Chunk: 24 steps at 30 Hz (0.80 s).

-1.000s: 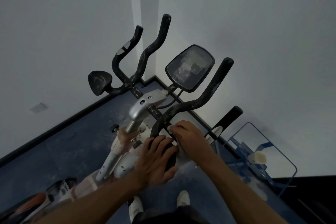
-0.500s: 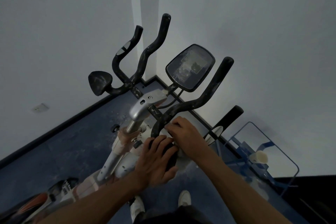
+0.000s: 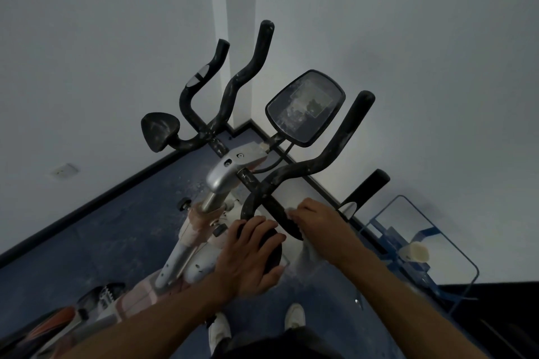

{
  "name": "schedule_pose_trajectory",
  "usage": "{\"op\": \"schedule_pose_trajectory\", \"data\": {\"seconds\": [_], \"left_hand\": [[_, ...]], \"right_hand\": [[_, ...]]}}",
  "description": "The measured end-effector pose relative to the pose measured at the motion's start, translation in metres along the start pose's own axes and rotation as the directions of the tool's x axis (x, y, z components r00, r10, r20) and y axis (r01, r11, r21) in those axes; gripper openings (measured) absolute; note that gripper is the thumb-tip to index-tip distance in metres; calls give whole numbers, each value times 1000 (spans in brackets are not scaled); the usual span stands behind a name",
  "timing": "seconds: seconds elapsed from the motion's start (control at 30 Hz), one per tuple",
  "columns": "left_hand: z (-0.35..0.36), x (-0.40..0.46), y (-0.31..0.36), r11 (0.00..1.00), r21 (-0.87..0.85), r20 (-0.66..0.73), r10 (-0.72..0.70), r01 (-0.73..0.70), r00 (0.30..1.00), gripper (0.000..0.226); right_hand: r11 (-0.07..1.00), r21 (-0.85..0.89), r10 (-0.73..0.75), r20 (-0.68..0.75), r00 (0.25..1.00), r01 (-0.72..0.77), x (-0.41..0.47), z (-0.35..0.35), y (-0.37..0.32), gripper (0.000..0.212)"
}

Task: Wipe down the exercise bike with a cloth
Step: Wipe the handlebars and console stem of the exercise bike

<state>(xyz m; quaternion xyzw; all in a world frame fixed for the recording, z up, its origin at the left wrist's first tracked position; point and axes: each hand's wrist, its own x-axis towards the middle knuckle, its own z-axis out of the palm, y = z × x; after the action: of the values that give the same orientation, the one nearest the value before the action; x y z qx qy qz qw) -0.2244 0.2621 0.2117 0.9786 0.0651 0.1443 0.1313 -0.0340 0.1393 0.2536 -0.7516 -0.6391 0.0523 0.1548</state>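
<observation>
A dusty exercise bike [image 3: 221, 181] with black handlebars stands in a room corner below me. Its oval console [image 3: 304, 108] is smeared with white dust. My left hand [image 3: 250, 253] lies flat on the near black elbow pad [image 3: 275, 251], fingers spread over it. My right hand [image 3: 320, 227] presses a pale cloth [image 3: 310, 253] against the right handlebar tube [image 3: 280, 213] just beside that pad. Most of the cloth is hidden under the hand, and a fold hangs below it.
White walls meet close behind the bike. A clear-topped stand with a blue frame [image 3: 420, 245] holding a pale roll [image 3: 415, 252] stands at the right. The floor [image 3: 102, 236] is dark blue carpet with white dust. My white shoes [image 3: 294, 315] show at the bottom.
My right hand with the cloth has slid slightly up and along the handlebar tube. The left hand has stayed on the pad.
</observation>
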Motion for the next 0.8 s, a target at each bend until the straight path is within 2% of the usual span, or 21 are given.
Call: {"op": "schedule_pose_trajectory", "data": {"seconds": [0.13,0.23,0.4,0.5,0.63,0.8], "left_hand": [[0,1,1,1000,8,3,6,-6,1000,56],[2,1,0,1000,9,3,3,-3,1000,55],[1,1,2,1000,-5,-21,-11,11,1000,57],[0,0,4,1000,-1,-29,-17,17,999,58],[-3,0,8,998,41,-5,-51,52,999,57],[-8,-2,15,988,106,57,-115,109,992,54]], "right_hand": [[998,49,48,-109,993,-43,32,17,-15,20],[999,26,-16,-147,989,20,33,25,-20,24],[978,-111,-180,-11,984,177,-18,5,0,31],[956,-161,-252,-22,967,245,-37,-6,16,36],[987,-107,-132,-90,987,122,-19,3,9,27],[999,17,36,-59,998,-36,5,15,-10,20]]}}
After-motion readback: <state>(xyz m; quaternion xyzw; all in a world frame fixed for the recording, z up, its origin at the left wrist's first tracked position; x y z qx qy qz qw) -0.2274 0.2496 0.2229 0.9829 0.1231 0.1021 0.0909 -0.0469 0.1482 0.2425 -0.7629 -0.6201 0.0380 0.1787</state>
